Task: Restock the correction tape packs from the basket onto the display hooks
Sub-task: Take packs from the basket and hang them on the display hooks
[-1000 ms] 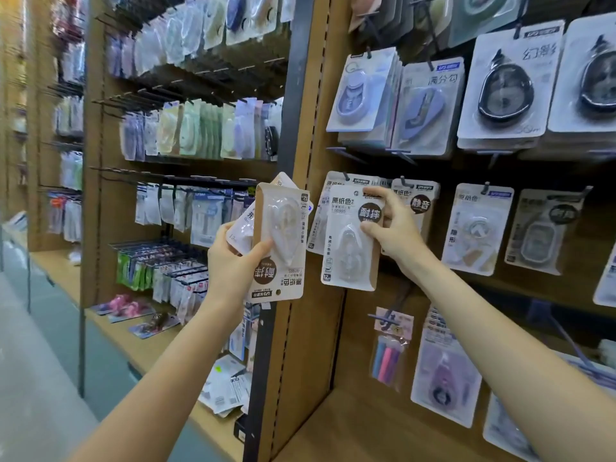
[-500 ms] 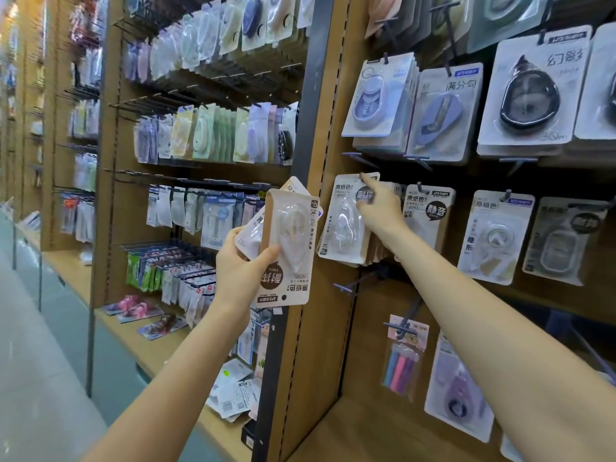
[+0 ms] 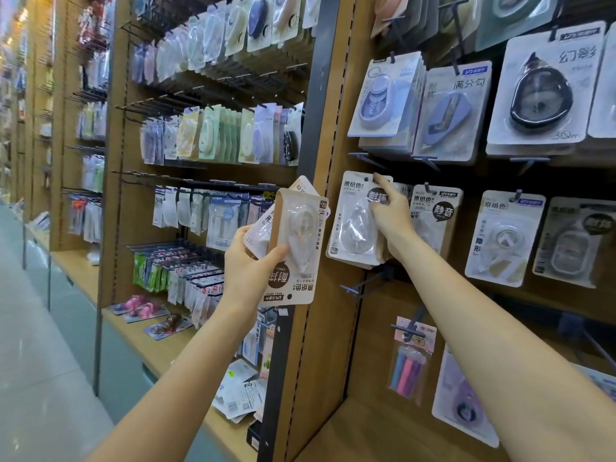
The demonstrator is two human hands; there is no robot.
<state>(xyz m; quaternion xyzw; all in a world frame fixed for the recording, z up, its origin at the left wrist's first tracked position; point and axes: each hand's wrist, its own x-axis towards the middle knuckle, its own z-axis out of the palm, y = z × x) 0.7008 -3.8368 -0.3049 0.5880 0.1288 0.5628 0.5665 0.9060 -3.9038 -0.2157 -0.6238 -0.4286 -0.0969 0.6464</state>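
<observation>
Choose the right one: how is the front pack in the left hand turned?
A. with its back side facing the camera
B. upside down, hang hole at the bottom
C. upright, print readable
B: the front pack in the left hand shows inverted print, and its hang hole sits at the lower edge.

The right hand [image 3: 390, 215] held a correction tape pack [image 3: 355, 221] against the wooden display panel [image 3: 333, 328], its index finger at the pack's hang hole. The left hand [image 3: 248, 265] gripped a few more packs [image 3: 296, 245], the front one upside down. Neighbouring carded packs [image 3: 503, 238] hung alongside on hooks.
</observation>
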